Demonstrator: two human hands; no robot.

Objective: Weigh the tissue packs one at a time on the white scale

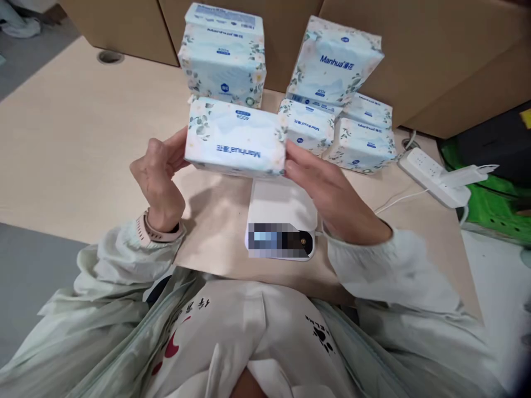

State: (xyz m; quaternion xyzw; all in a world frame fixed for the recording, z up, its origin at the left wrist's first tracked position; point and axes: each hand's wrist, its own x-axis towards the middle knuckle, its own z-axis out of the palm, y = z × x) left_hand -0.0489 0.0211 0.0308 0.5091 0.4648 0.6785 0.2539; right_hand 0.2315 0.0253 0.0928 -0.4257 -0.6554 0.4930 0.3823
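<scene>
A light blue tissue pack [236,135] with a flower print is held level between my two hands, raised over the table. My left hand [160,171] grips its left end, the fingertips hidden behind it. At the right end, my right hand [317,177] presses with its fingers. Below the pack lies a white device, seemingly a small scale [282,204], with a blurred display along its near edge. Just behind the held pack stand more tissue packs [224,61] at the left, and a tilted pack [338,61] rests on smaller-looking ones [309,124] at the right.
Large cardboard boxes [415,61] line the back of the table [83,138]. A white power strip [433,177] with a plugged-in charger and cables lies at the right edge, beside a green box [493,207]. A round cable hole [110,57] sits at the back left.
</scene>
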